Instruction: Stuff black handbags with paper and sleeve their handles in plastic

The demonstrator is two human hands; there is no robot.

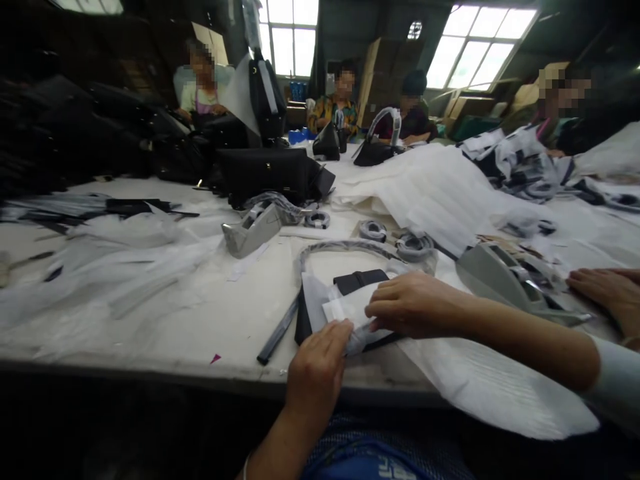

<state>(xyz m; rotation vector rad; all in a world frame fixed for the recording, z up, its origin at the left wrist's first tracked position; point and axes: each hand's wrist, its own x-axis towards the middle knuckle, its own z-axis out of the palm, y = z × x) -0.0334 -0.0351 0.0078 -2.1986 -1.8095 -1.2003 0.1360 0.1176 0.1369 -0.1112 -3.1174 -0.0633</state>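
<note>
A black handbag [302,319] lies on the table before me. Its arched handle [345,245] is wrapped in clear film, and a white wrapping sheet [345,308] covers much of its front. My left hand [317,360] grips the sheet's near edge, fingers bent together over it. Coming in from the right, my right hand [420,305] has its fingers curled down on the same sheet; their tips are partly hidden. A dark strap [277,333] in film sticks out at the bag's left side.
Two grey tape dispensers [255,233] flank the bag, one behind left, one right. Film-wrapped coils [373,231] lie behind it. White sheets [435,187] and black bags [265,173] are piled further back. Another person's hand [607,293] rests at far right. Several people sit opposite.
</note>
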